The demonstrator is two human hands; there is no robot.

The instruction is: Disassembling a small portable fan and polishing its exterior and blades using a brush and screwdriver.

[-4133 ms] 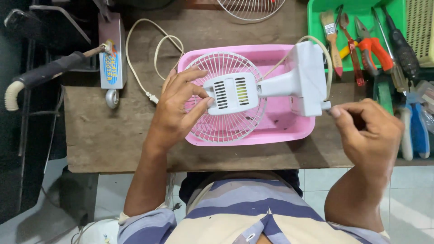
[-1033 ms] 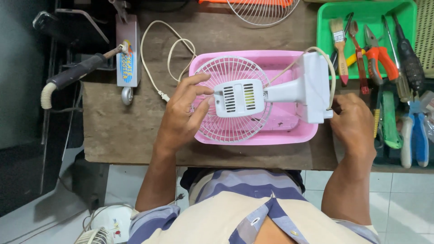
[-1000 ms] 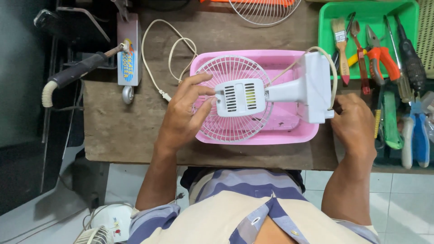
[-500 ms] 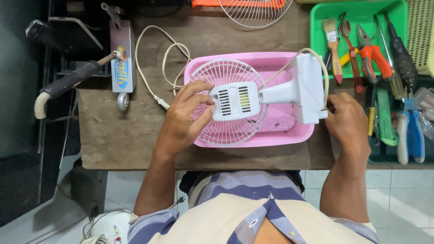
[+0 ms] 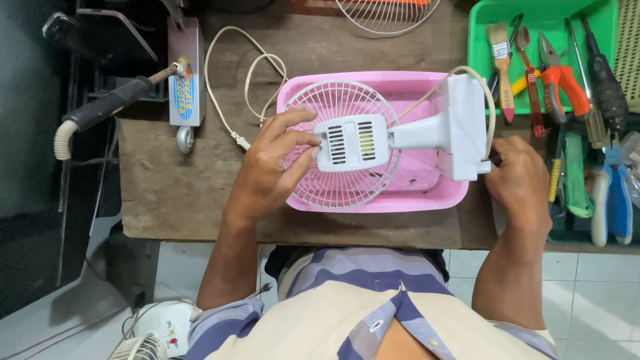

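A small white desk fan (image 5: 373, 143) lies face down across a pink plastic tray (image 5: 427, 200) on a wooden bench. My left hand (image 5: 270, 167) grips the left side of the fan's white motor housing (image 5: 350, 142), fingers against the wire grille (image 5: 333, 107). My right hand (image 5: 517, 180) rests at the right edge of the fan's square base (image 5: 463, 127), fingers curled against it. The fan's white power cord (image 5: 233, 80) loops over the bench to the left.
A green tray (image 5: 587, 13) at the upper right holds a paintbrush (image 5: 500, 63), pliers and screwdrivers. More tools lie at the right edge. A loose wire grille (image 5: 387, 13) sits at the top. A soldering tool (image 5: 110, 107) lies left. Another fan (image 5: 143, 347) stands on the floor.
My right hand moved from a raised position beside the base to rest against the base's edge. My left hand stays on the motor housing; the view shifted slightly.
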